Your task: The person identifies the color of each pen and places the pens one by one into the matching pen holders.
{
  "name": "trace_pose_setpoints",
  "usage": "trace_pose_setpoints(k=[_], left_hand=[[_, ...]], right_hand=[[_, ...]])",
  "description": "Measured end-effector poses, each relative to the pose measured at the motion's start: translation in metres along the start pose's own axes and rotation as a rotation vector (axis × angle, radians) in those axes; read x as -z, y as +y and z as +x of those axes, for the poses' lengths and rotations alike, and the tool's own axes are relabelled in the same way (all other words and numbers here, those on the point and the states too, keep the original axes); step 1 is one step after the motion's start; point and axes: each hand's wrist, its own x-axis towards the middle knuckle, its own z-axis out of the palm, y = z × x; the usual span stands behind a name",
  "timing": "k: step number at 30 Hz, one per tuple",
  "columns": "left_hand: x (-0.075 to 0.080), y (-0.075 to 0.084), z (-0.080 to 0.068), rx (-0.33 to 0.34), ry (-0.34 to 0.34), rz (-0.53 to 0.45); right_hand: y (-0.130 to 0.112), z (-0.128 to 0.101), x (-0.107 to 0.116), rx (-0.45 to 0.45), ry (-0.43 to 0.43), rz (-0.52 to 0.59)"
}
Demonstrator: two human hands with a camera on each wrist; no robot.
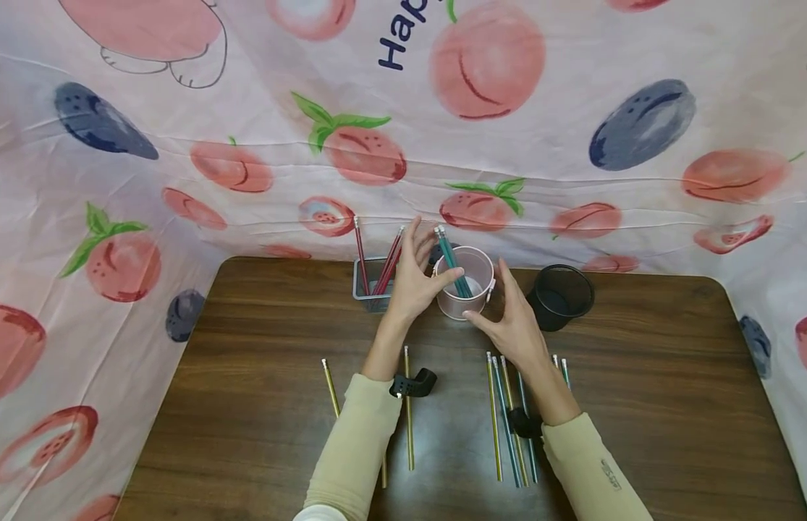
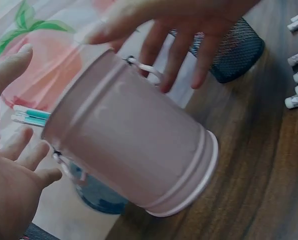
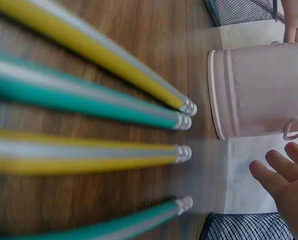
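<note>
A small pink bucket (image 1: 451,307) with little side handles stands upright near the table's back edge. Several green pencils (image 1: 450,259) lean inside it, white eraser ends up. My left hand (image 1: 412,282) is at the bucket's left side with fingers spread and thumb near the rim. On the opposite side my right hand (image 1: 517,325) is also spread, its thumb close to the bucket's front. In the right wrist view, a gap shows between the right hand's fingers (image 3: 274,175) and the bucket (image 3: 269,90). Neither hand grips anything.
Left of the bucket, a grey mesh basket (image 1: 370,302) holds several red pencils (image 1: 389,264). A black mesh cup (image 1: 559,304) stands to the right. Yellow pencils (image 1: 409,434) lie near the left forearm; yellow and green pencils (image 1: 507,427) lie by the right forearm. Behind hangs a fruit-printed cloth (image 1: 416,159).
</note>
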Motion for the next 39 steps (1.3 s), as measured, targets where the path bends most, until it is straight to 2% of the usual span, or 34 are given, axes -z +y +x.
trace_pose_setpoints(k=[6, 13, 21, 28, 33, 39], left_hand=[[0.0, -0.013, -0.005, 0.047, -0.03, -0.009], [-0.001, -0.023, -0.011, 0.092, -0.1, 0.126], [0.001, -0.032, -0.014, 0.097, -0.134, 0.156], [0.0, -0.064, -0.01, 0.094, -0.109, 0.195], [0.0, -0.068, -0.009, 0.079, -0.09, 0.244], [-0.002, -0.075, -0.008, 0.068, -0.074, 0.271]], right_hand=[[0.001, -0.006, 0.002, 0.01, -0.016, -0.012], [0.005, -0.029, 0.008, 0.006, -0.046, -0.039], [0.012, -0.039, 0.012, 0.028, -0.03, -0.053], [0.011, -0.044, 0.016, 0.02, -0.032, -0.099], [0.014, -0.052, 0.021, 0.036, -0.042, -0.142], [0.024, -0.065, 0.033, 0.076, -0.012, -0.169]])
